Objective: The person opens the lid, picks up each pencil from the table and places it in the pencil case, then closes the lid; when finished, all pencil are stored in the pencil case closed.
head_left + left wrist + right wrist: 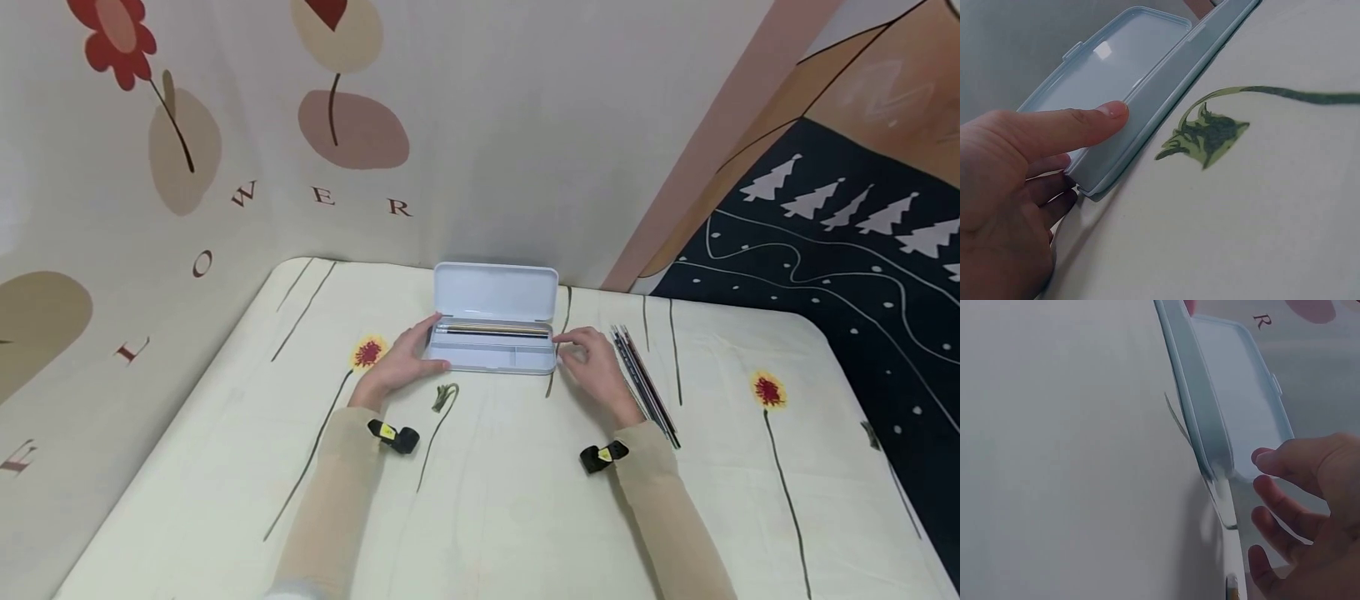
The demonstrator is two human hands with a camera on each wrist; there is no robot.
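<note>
A pale blue pencil case [476,353] lies on the table with its lid [495,292] raised at the back. A few pencils [495,331] lie lengthwise in its rear compartment; the front part has a small divider. My left hand [401,360] holds the case's left end, the thumb [1094,125] against the front wall and the other fingers round the end. At the right end is my right hand [595,367], its fingers [1282,503] loosely bent and holding nothing. Whether a fingertip touches the case there cannot be told.
Several dark pencils [648,387] lie in a loose bundle just right of my right hand. A white cloth [525,500] printed with flowers covers the table. Behind it hangs a printed curtain [510,167], with a dark tree-patterned one [840,275] at the right.
</note>
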